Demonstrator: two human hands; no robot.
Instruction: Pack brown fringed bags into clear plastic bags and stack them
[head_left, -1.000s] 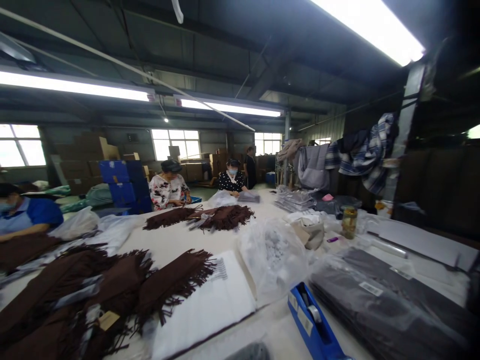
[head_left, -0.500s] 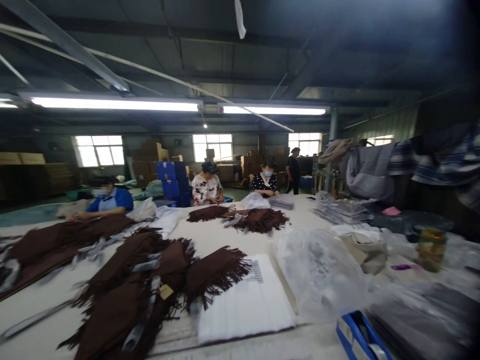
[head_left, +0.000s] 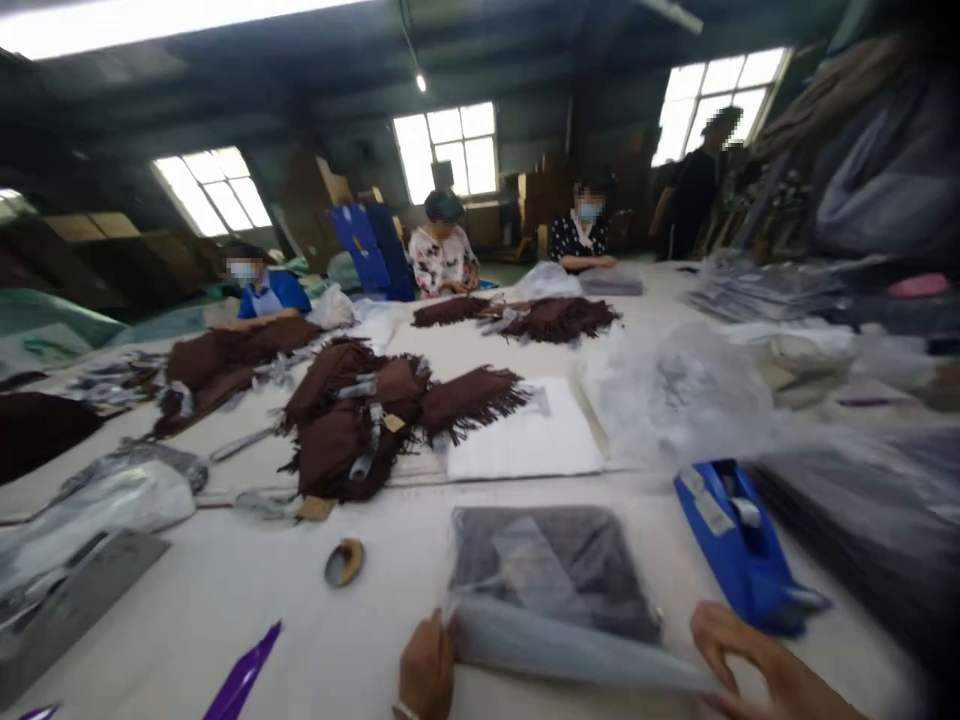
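A folded dark grey garment (head_left: 551, 565) lies flat inside a clear plastic bag on the white table (head_left: 225, 590), close to the bottom of the view. The bag's loose flap (head_left: 574, 645) is stretched across the near side of the garment. My left hand (head_left: 426, 665) grips the flap's left end. At its right end, my right hand (head_left: 761, 665) pinches the tip with curled fingers. The lower parts of both hands are cut off by the frame.
A blue tape dispenser (head_left: 739, 540) stands right of my right hand. A small round tape-like object (head_left: 345, 562) and a purple strip (head_left: 241, 675) lie to the left. Brown fringed scarves (head_left: 345, 430) and a white folded sheet (head_left: 525, 430) lie further along. Several seated co-workers (head_left: 442, 245) work beyond.
The view has tilted down and swung left. My hands have come into view at the bottom, holding the plastic flap over the grey garment. Neither hand showed earlier.
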